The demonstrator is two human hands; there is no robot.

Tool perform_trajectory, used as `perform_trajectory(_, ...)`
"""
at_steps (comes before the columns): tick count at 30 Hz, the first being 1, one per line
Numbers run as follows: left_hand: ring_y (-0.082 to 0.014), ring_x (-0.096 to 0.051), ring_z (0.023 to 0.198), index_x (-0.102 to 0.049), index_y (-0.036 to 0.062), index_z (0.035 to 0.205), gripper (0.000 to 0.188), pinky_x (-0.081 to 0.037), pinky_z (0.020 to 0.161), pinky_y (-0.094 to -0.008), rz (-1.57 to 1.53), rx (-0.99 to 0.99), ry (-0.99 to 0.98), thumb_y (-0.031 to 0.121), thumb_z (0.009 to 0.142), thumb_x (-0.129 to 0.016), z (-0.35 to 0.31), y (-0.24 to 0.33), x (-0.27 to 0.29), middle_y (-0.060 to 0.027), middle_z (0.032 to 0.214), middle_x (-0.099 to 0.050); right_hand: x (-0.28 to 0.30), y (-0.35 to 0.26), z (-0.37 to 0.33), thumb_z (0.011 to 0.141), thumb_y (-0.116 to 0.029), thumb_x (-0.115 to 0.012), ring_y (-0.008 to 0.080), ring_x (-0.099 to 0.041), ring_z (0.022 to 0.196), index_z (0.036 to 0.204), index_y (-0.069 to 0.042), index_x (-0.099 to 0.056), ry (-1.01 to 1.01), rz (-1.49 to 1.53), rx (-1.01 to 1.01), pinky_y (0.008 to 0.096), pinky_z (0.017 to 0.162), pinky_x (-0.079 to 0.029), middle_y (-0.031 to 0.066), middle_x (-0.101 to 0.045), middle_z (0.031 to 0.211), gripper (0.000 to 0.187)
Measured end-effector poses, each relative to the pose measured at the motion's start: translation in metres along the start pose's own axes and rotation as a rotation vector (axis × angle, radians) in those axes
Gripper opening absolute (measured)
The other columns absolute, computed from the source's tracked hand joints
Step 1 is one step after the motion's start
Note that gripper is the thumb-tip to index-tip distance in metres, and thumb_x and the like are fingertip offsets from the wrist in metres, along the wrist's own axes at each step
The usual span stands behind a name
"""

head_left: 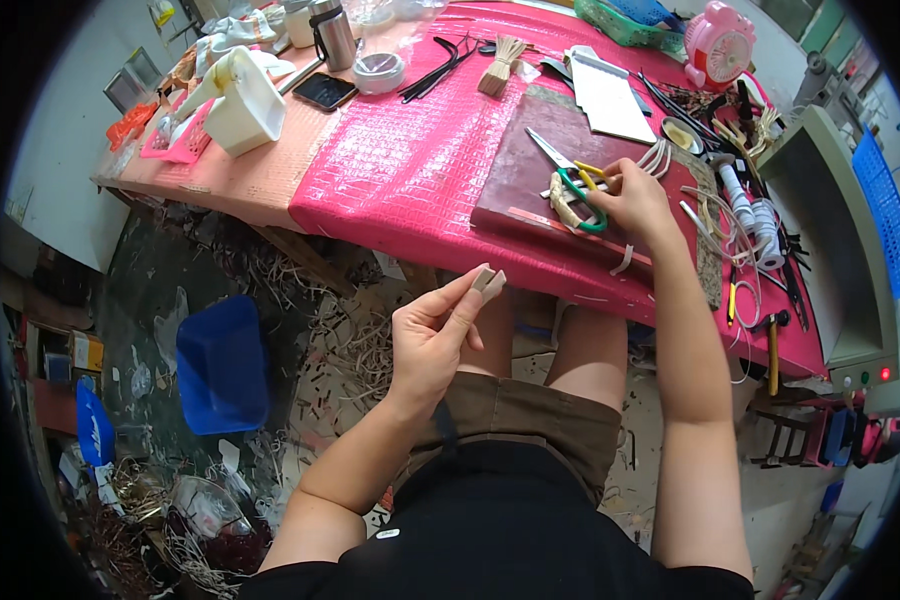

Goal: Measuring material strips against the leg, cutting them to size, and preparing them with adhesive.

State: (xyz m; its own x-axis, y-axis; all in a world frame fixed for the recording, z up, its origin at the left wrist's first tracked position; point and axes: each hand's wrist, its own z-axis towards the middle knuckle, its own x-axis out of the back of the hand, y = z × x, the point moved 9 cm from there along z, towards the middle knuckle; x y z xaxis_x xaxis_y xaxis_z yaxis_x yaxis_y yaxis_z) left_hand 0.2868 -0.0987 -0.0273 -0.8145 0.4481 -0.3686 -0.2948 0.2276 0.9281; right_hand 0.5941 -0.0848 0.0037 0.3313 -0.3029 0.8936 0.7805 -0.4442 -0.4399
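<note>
My left hand (432,335) is raised in front of the table edge, thumb and fingers pinching a small beige folded strip (488,282) whose two ends stand slightly apart. Over the dark red board (505,190), my right hand (638,203) has its fingers drawn together beside a yellow-handled tool (589,172). What those fingertips hold, if anything, is hidden. Scissors (548,148) with green handles, one loop wrapped in pale material, lie right by that hand, blades pointing to the far left. White cords (657,158) lie just beyond my right hand.
On the pink-covered table (370,190) stand a phone (325,91), a steel flask (332,35), a strip bundle (503,65), a white pad (610,95) and a pink fan (720,45). Thread spools (765,232) and a hammer (773,352) lie right. A blue bin (223,365) sits on the littered floor.
</note>
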Motion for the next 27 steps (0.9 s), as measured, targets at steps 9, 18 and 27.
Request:
perform_trajectory(9, -0.0031, -0.055, 0.071, -0.063, 0.0025, 0.113, 0.026, -0.044, 0.062, -0.0172, -0.092, -0.003, 0.078, 0.008, 0.088, -0.061, 0.012, 0.001, 0.025, -0.0091, 0.1, -0.068, -0.027, -0.004, 0.027, 0.061, -0.04, -0.076, 0.0206, -0.062, 0.072, 0.088, 0.002, -0.064, -0.369, -0.1, -0.072, 0.0326, 0.067, -0.047, 0.0127, -0.065, 0.079, 0.052)
perform_trajectory(18, -0.0038, -0.05, 0.057, -0.065, 0.0025, 0.107, 0.022, -0.041, 0.053, -0.0165, -0.157, 0.153, 0.106, 0.013, 0.087, -0.064, 0.02, -0.015, 0.037, -0.0072, 0.087, -0.068, -0.002, -0.082, -0.09, 0.076, -0.011, -0.068, 0.0106, -0.06, 0.07, 0.097, -0.003, -0.052, -0.344, 0.989, 0.17, 0.0209, 0.056, -0.047, 0.0098, -0.063, 0.088, 0.028)
perform_trajectory(27, -0.0023, -0.051, 0.058, -0.066, 0.0011, 0.106, 0.023, -0.043, 0.056, -0.0172, -0.012, 0.049, 0.15, 0.008, 0.084, -0.067, 0.02, -0.016, 0.023, -0.0051, 0.087, -0.068, -0.087, -0.077, -0.213, 0.076, -0.027, -0.071, 0.0239, -0.059, 0.069, 0.095, -0.004, -0.046, -0.528, 0.798, -0.057, 0.0357, 0.065, -0.046, 0.0127, -0.058, 0.076, 0.039)
